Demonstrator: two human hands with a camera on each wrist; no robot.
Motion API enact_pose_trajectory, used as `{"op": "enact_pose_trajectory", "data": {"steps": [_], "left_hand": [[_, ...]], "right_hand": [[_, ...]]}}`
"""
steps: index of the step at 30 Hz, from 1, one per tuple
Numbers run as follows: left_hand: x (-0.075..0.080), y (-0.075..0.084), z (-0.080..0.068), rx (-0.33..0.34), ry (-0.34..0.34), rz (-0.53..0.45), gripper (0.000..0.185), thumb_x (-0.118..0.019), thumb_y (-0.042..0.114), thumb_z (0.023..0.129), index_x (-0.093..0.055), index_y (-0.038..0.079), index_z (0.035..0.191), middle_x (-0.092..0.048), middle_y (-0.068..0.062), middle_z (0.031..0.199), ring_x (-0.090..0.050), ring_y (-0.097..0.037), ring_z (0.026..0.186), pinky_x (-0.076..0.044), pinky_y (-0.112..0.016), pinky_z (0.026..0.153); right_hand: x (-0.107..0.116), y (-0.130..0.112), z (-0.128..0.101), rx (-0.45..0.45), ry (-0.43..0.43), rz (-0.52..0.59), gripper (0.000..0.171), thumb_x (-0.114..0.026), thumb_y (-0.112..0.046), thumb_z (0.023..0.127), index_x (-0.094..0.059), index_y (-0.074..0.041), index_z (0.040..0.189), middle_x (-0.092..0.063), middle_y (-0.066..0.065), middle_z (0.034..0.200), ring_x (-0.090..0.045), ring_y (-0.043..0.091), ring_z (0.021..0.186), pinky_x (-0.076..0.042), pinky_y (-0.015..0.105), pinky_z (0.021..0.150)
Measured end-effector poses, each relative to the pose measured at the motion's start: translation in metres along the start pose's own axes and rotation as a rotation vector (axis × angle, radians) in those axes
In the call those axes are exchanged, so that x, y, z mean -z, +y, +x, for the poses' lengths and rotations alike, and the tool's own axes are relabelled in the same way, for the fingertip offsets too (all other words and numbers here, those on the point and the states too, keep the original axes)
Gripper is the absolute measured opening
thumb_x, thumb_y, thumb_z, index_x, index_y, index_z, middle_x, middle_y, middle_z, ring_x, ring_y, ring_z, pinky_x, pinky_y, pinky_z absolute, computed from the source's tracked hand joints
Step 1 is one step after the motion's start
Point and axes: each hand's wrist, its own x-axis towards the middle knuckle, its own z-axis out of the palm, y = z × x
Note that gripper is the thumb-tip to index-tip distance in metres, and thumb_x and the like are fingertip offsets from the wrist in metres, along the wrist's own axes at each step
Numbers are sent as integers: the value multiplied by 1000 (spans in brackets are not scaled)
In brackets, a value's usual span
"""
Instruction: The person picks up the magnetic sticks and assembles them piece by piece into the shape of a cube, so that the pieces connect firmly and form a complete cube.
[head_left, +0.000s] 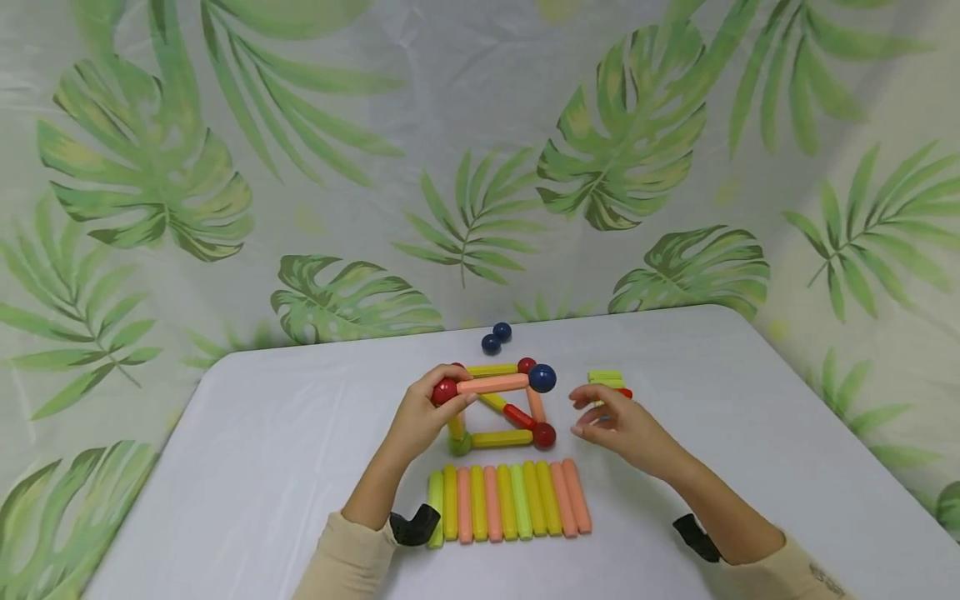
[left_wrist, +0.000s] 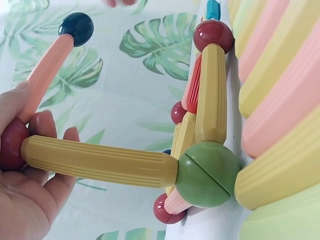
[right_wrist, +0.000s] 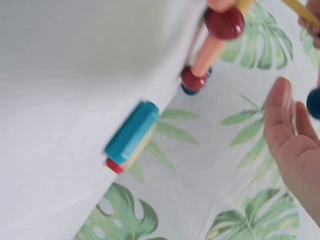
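Note:
My left hand (head_left: 414, 417) grips a red ball (head_left: 445, 392) between thumb and fingers. From that ball a pink stick (head_left: 493, 384) reaches right to a dark blue ball (head_left: 542, 378) held up in the air. A yellow stick (left_wrist: 100, 159) joins the gripped ball to a green ball (left_wrist: 210, 175) at a corner of the base. The base frame lies on the table, with a front yellow stick (head_left: 502, 438), a red corner ball (head_left: 544, 435) and a red-and-yellow diagonal. To the right of the blue ball, my right hand (head_left: 626, 427) hovers with loosely bent fingers, holding nothing.
A row of yellow, pink and light green sticks (head_left: 510, 502) lies in front of the frame. Two dark blue balls (head_left: 497, 338) sit near the table's back edge. Beyond the right hand are short light green pieces (head_left: 604, 377) and a blue piece (right_wrist: 132, 131).

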Motion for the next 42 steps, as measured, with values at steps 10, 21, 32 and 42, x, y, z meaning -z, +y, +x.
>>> {"op": "enact_pose_trajectory", "data": {"steps": [10, 21, 32, 42], "left_hand": [[-1, 1, -1, 20, 0, -17, 23, -65, 6, 82, -57, 0, 103, -57, -13, 102, -53, -25, 87, -50, -30, 69], [-2, -22, 1, 13, 5, -49, 24, -66, 14, 82, -59, 7, 103, -57, -9, 103, -53, -24, 89, -50, -30, 69], [-3, -33, 1, -4, 11, -75, 25, -67, 20, 82, -58, 11, 104, -57, -6, 103, -54, -24, 87, -51, -30, 68], [-5, -32, 0, -22, 1, -62, 23, -67, 19, 82, -58, 13, 102, -57, -5, 101, -53, -23, 84, -51, -29, 65]], "right_hand": [[-26, 16, -24, -187, -359, -241, 22, -62, -18, 84, -54, -12, 104, -49, -2, 72, -48, 15, 65, -38, 23, 53], [-25, 12, -20, -264, -286, -255, 24, -61, -14, 83, -49, -14, 104, -49, 1, 69, -48, 16, 58, -36, 23, 48], [-17, 2, 9, -45, 58, -97, 29, -65, -5, 82, -53, -5, 109, -56, 4, 101, -56, 20, 89, -49, 33, 77], [-28, 3, 30, 0, 59, 11, 19, -64, -3, 82, -52, -6, 96, -55, 4, 94, -55, 23, 94, -47, 35, 81]]}}
